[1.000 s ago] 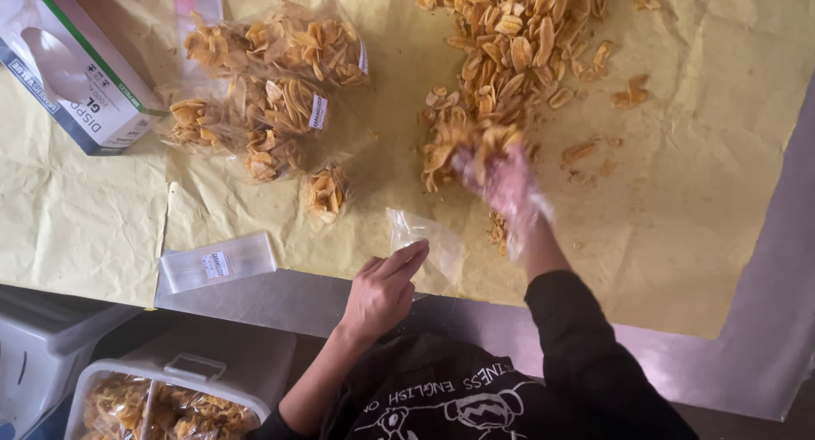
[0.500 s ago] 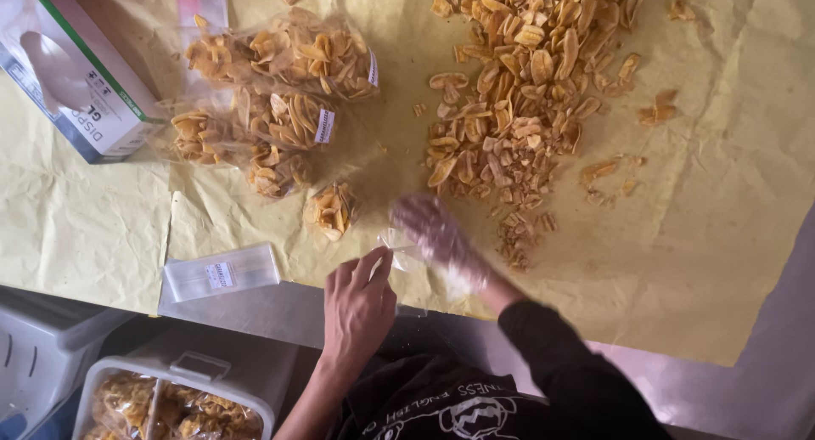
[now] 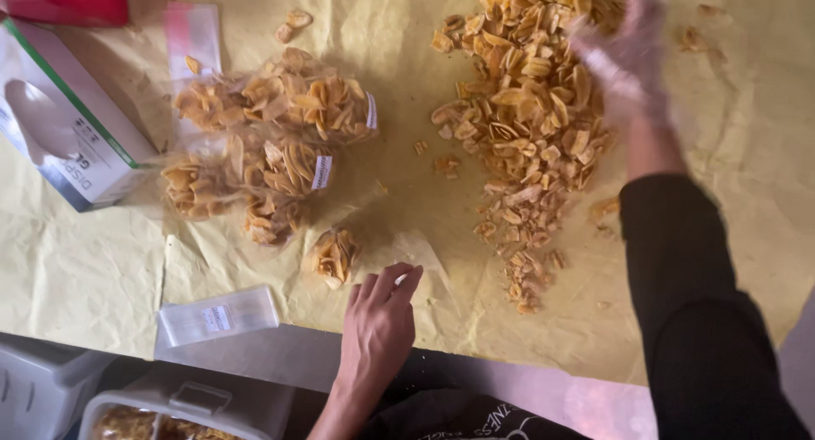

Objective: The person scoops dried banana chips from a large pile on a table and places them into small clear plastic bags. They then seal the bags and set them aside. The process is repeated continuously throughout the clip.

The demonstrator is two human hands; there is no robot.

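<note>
Since half a second ago the right hand [image 3: 624,53] has swung from the small bag near the table's front edge up to the far edge, where it now sits on the big pile of chips [image 3: 531,109]; the left hand [image 3: 378,325] has stayed by the front edge. Seen from the head camera, the right hand wears a thin clear glove and is blurred, fingers bent down over the top right of the pile and touching the chips; whether its grip has closed on any chips cannot be told. The pile runs from the far edge down the middle of the yellow paper [image 3: 85,270] that covers the table, thinning to a trail of scraps toward the front. The left hand is bare, its grip loosely spread, fingertips resting on the mouth of a clear plastic bag [image 3: 407,253] that lies flat on the paper near the front edge. That bag holds a small clump of chips [image 3: 334,255] at its closed end, just left of the fingers. Well apart from both hands, toward the left edge, lie filled bags of chips [image 3: 272,143]. A glove box [image 3: 72,143] lies at the left edge, and a stack of empty bags [image 3: 218,315] overhangs the front edge.
</note>
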